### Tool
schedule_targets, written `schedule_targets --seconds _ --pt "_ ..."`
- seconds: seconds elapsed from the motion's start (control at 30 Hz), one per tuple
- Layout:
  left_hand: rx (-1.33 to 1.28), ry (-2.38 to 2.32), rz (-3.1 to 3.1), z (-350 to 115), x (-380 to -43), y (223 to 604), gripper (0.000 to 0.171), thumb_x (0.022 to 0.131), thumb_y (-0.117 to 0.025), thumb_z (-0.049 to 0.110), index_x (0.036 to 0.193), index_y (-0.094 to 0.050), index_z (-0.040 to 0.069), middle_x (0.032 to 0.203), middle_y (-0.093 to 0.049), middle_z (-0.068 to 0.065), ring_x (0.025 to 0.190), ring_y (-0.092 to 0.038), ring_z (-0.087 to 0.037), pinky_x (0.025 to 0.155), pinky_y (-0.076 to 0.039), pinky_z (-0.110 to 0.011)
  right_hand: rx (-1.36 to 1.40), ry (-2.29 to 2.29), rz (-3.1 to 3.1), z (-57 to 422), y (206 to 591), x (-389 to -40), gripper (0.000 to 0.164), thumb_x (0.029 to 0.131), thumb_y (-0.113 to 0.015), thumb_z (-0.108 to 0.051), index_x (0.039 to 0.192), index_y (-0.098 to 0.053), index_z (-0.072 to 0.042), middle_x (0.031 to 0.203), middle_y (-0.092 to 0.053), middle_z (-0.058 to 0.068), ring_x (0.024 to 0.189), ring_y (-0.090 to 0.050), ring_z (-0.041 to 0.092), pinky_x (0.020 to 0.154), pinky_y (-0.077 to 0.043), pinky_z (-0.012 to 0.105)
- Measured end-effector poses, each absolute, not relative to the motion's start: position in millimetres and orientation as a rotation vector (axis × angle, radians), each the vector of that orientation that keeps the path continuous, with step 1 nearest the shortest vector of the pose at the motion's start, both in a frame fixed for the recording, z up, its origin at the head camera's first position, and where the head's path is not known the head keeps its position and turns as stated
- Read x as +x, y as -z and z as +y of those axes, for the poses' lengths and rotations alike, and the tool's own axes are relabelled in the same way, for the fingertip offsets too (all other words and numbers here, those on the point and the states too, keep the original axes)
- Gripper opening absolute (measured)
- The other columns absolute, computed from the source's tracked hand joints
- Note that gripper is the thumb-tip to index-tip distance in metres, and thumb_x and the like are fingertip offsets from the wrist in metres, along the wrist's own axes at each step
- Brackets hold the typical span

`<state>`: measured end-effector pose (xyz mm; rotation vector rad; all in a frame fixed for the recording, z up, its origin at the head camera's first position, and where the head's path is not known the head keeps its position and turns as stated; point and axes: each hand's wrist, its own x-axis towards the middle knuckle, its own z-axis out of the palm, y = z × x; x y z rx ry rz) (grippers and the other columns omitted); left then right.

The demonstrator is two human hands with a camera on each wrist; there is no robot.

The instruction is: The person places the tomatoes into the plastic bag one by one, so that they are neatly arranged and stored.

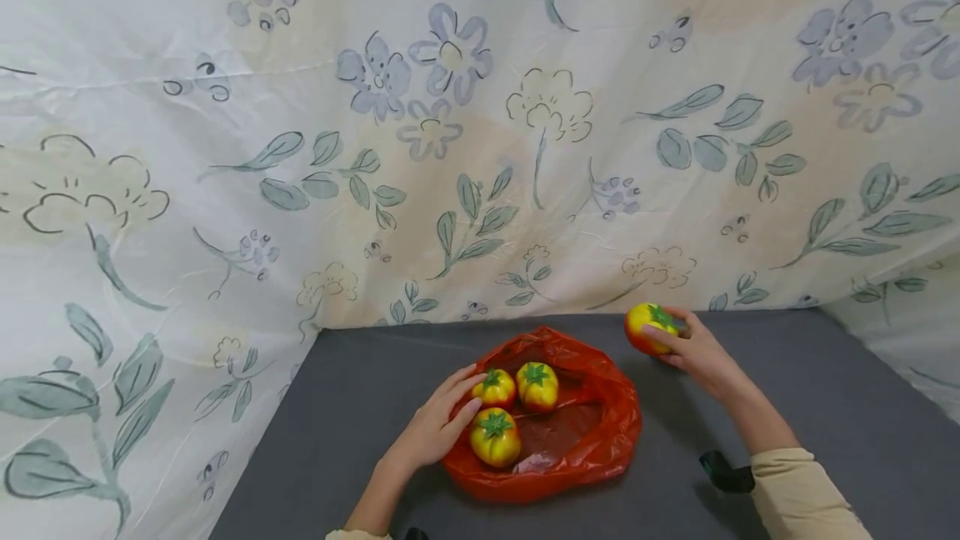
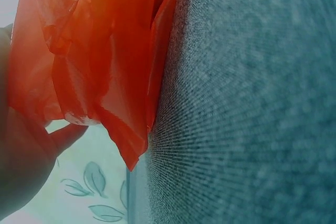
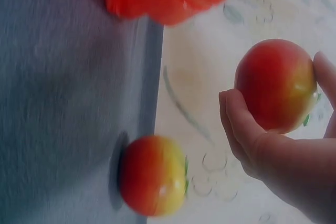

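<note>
My right hand holds a red-and-yellow tomato with a green star-shaped top, raised right of a red plastic bag. In the right wrist view, fingers and thumb grip this tomato from opposite sides. Another tomato lies on the table there; the hand seems to hide it in the head view. My left hand rests over the bag's left rim, its fingertips by a tomato inside. Two more tomatoes, a front one and a back one, sit in the open bag.
The bag stands on a dark grey tabletop. Floral cloth hangs behind the table and along its sides. A small black object is by the right sleeve.
</note>
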<state>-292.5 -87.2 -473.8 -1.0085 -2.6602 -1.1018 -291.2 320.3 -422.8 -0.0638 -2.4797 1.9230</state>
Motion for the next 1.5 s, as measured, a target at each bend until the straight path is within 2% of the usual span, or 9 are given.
schedule_targets --seconds 0.17,0.3,0.4,0.53,0.8,1.13,1.3,1.5 --pt "-1.010 1.098 -2.665 -87 -293 472 0.045 0.100 -0.046 0.038 0.140 -0.049 0.018 0.150 -0.034 -0.002 0.134 -0.034 -0.028 0.098 -0.032 -0.064 -0.009 -1.908 -2.523 305 422 -289 0.085 0.094 -0.059 -0.040 0.150 -0.008 -0.001 0.132 -0.032 0.029 0.105 -0.047 0.029 0.083 -0.048 0.027" --pt "-1.015 1.091 -2.680 -87 -292 472 0.045 0.100 -0.046 0.038 0.141 -0.049 0.018 0.150 -0.034 -0.002 0.134 -0.034 -0.028 0.098 -0.032 -0.064 0.006 -1.919 -2.548 294 424 -285 0.085 0.094 -0.059 -0.040 0.150 -0.008 -0.002 0.132 -0.034 0.028 0.108 -0.048 0.028 0.088 -0.047 0.031" --pt "-1.017 1.089 -2.685 -87 -292 472 0.046 0.100 -0.046 0.039 0.141 -0.048 0.018 0.150 -0.034 -0.002 0.134 -0.034 -0.028 0.098 -0.033 -0.063 0.012 -1.930 -2.563 285 426 -283 0.085 0.093 -0.060 -0.040 0.150 -0.009 -0.004 0.133 -0.034 0.028 0.109 -0.048 0.030 0.093 -0.045 0.038" --pt "-1.015 1.096 -2.687 -88 -291 472 0.047 0.100 -0.045 0.041 0.141 -0.048 0.018 0.150 -0.034 -0.002 0.134 -0.034 -0.028 0.098 -0.033 -0.063 0.015 -1.970 -2.568 274 427 -280 0.084 0.092 -0.062 -0.039 0.150 -0.012 -0.005 0.133 -0.035 0.028 0.109 -0.048 0.031 0.094 -0.044 0.042" --pt "-1.012 1.093 -2.700 -89 -290 471 0.046 0.100 -0.046 0.039 0.141 -0.048 0.018 0.150 -0.034 -0.002 0.134 -0.034 -0.028 0.098 -0.033 -0.062 -0.024 -2.016 -2.574 255 431 -274 0.082 0.089 -0.066 -0.040 0.149 -0.019 -0.009 0.131 -0.038 0.025 0.103 -0.050 0.029 0.085 -0.046 0.035" --pt "-1.019 1.101 -2.699 -91 -288 470 0.045 0.100 -0.048 0.034 0.141 -0.048 0.017 0.150 -0.033 -0.002 0.134 -0.033 -0.028 0.099 -0.032 -0.063 0.054 -2.033 -2.621 230 432 -260 0.075 0.089 -0.067 -0.036 0.145 -0.027 -0.008 0.138 -0.036 0.026 0.110 -0.050 0.032 0.091 -0.047 0.045" --pt "-1.028 1.101 -2.691 -92 -288 469 0.044 0.100 -0.048 0.034 0.141 -0.049 0.017 0.150 -0.034 -0.003 0.134 -0.033 -0.028 0.099 -0.032 -0.062 0.093 -2.034 -2.653 220 438 -256 0.070 0.088 -0.070 -0.034 0.141 -0.034 -0.006 0.134 -0.041 0.022 0.106 -0.052 0.028 0.088 -0.048 0.044" --pt "-1.033 1.109 -2.689 -93 -287 469 0.044 0.100 -0.048 0.035 0.141 -0.049 0.017 0.150 -0.034 -0.002 0.134 -0.034 -0.028 0.098 -0.032 -0.062 0.206 -2.052 -2.687 211 447 -250 0.066 0.089 -0.068 -0.030 0.140 -0.035 -0.004 0.130 -0.042 0.020 0.104 -0.051 0.027 0.085 -0.048 0.042"
